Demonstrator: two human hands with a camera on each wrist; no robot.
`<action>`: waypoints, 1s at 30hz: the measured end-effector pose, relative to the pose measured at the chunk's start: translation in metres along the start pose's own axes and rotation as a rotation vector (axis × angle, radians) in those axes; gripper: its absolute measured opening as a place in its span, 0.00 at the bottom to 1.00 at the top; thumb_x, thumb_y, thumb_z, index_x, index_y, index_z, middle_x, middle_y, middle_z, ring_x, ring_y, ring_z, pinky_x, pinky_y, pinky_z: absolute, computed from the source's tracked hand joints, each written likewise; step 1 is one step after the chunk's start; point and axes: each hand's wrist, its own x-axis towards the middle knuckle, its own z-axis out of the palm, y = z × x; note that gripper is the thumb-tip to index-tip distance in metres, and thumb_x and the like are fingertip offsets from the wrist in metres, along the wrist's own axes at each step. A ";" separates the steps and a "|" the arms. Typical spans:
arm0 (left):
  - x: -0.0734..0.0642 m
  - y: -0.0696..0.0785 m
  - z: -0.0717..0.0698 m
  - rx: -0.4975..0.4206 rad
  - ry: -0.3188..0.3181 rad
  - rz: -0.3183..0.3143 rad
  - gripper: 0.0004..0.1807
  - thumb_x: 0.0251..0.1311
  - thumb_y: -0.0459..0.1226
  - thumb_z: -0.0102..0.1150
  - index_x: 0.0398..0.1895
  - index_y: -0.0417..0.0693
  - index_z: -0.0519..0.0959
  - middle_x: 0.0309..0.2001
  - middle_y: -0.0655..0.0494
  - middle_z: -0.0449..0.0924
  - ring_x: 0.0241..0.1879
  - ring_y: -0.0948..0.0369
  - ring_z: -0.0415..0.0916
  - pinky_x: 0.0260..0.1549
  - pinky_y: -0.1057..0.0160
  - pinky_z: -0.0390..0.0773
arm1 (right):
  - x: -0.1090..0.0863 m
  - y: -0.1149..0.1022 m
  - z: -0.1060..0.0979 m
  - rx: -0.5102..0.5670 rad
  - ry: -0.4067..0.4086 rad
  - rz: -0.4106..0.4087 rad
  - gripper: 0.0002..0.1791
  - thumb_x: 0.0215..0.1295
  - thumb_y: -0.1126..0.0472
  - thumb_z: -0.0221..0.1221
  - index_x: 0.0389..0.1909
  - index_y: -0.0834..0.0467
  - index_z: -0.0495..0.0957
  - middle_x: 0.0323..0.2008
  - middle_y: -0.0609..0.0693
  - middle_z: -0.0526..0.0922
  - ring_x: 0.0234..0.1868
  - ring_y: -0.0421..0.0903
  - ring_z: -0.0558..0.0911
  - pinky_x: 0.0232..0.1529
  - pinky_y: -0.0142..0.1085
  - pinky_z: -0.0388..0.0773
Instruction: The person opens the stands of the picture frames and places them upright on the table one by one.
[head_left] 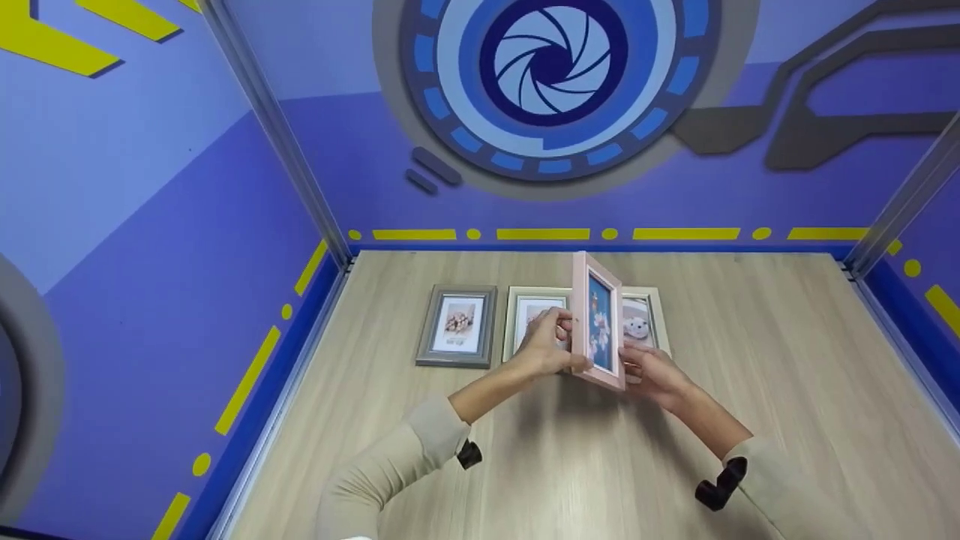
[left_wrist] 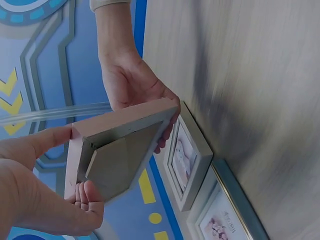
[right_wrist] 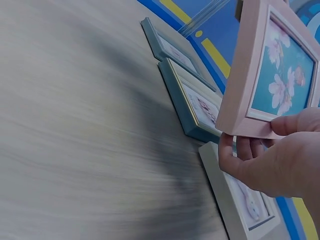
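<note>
Above the table, both hands hold a pink picture frame (head_left: 598, 322) upright and turned partly sideways, its blue picture of pale blossoms facing right. My left hand (head_left: 545, 349) grips one side edge, thumb on the rim and fingers at the back. The other side is pinched by my right hand (head_left: 656, 375), with its thumb (right_wrist: 292, 124) on the front border and fingers behind. In the left wrist view the frame's backing (left_wrist: 117, 167) shows, with a stand flap on it. Behind the hands lie a cream frame (head_left: 517, 315) and a white frame (head_left: 660, 322), both partly covered.
A grey frame (head_left: 456, 327) lies flat at the left end of the row on the wooden table (head_left: 570, 480). Blue-purple panels (head_left: 322, 150) with metal corner posts (head_left: 281, 142) enclose the table at the back and sides.
</note>
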 end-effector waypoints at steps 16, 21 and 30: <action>-0.008 0.002 0.007 0.115 -0.087 0.174 0.39 0.53 0.40 0.74 0.69 0.44 0.71 0.59 0.47 0.76 0.60 0.53 0.72 0.59 0.64 0.73 | -0.003 0.007 0.006 0.078 -0.152 0.011 0.12 0.82 0.60 0.45 0.42 0.49 0.77 0.35 0.41 0.86 0.41 0.38 0.82 0.46 0.39 0.80; -0.006 0.000 0.011 0.010 -0.148 0.139 0.37 0.61 0.37 0.69 0.74 0.47 0.68 0.66 0.41 0.74 0.65 0.48 0.72 0.61 0.60 0.78 | -0.006 0.008 0.003 0.052 -0.138 0.004 0.15 0.81 0.62 0.43 0.62 0.58 0.70 0.42 0.45 0.86 0.48 0.42 0.83 0.47 0.40 0.82; -0.010 -0.004 0.015 -0.136 -0.265 0.031 0.36 0.69 0.36 0.61 0.79 0.57 0.62 0.74 0.46 0.68 0.68 0.50 0.71 0.71 0.49 0.70 | -0.005 0.014 0.003 0.139 -0.184 -0.024 0.20 0.79 0.68 0.40 0.44 0.50 0.81 0.38 0.45 0.85 0.41 0.41 0.81 0.42 0.36 0.82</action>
